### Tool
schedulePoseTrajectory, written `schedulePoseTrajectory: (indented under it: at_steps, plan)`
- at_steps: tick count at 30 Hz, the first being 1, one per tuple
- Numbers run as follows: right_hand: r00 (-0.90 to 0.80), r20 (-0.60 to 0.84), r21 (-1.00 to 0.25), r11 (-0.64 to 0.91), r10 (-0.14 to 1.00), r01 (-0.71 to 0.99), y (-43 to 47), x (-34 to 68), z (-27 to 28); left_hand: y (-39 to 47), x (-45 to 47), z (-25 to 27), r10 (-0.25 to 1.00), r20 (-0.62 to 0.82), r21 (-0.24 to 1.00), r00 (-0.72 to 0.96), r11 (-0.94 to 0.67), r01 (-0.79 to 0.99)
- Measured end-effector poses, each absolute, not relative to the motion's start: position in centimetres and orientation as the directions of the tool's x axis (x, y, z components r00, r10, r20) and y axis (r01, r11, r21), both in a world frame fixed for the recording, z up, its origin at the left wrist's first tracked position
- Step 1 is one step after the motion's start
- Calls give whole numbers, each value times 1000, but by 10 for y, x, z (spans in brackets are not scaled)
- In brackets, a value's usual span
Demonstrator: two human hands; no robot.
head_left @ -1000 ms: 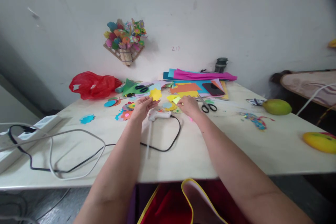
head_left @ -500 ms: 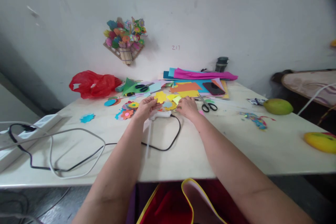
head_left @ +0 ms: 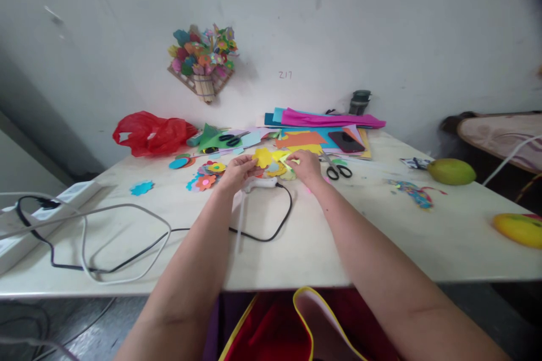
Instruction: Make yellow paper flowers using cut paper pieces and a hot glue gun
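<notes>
My left hand (head_left: 237, 171) pinches a yellow paper flower cutout (head_left: 262, 157) and holds it just above the table. My right hand (head_left: 304, 165) rests among loose paper pieces and grips a small light-yellow paper scrap (head_left: 289, 160) at its fingertips. A white glue gun (head_left: 259, 183) lies on the table right below both hands, its black cord (head_left: 271, 231) looping toward me. A pile of finished paper flowers (head_left: 206, 176) sits just left of my left hand.
Black scissors (head_left: 336, 168) lie right of my right hand; a second pair (head_left: 229, 139) lies on green paper. Coloured paper sheets (head_left: 322, 124) and a phone (head_left: 345, 141) sit at the back. There are also a red plastic bag (head_left: 150, 133), a power strip (head_left: 40, 220) and a mango (head_left: 451, 171).
My left hand has carried the yellow flower to the right, toward my right hand. My right hand shifted slightly back and now pinches a pale yellow scrap.
</notes>
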State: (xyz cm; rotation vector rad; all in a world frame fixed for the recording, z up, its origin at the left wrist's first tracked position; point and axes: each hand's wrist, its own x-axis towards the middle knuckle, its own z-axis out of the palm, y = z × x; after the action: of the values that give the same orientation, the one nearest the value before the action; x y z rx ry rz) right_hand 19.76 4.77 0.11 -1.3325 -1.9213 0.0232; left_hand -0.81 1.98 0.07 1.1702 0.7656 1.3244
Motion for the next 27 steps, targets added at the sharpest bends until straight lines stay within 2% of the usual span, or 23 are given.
schedulePoseTrajectory:
  at_steps: [4, 6, 8, 12, 19, 27]
  plan:
    - [-38, 616, -681, 556, 787, 477, 45, 189, 7, 20, -6, 1, 964, 208, 941, 163, -151, -304]
    - [-31, 612, -734, 582, 791, 351, 42, 184, 8, 19, -4, 1, 966, 201, 945, 166, -146, -292]
    - [-37, 605, -752, 587, 795, 300, 40, 180, 9, 19, -3, 2, 966, 192, 950, 172, -138, -281]
    - [-77, 625, -710, 606, 777, 359, 37, 178, 8, 17, 0, 3, 962, 179, 956, 208, -121, -266]
    - [-161, 750, -499, 709, 641, 498, 36, 177, 7, 17, 4, 3, 949, 170, 960, 264, -100, -261]
    - [-212, 708, -455, 664, 674, 594, 33, 175, 9, 15, 5, 5, 938, 173, 962, 300, -95, -256]
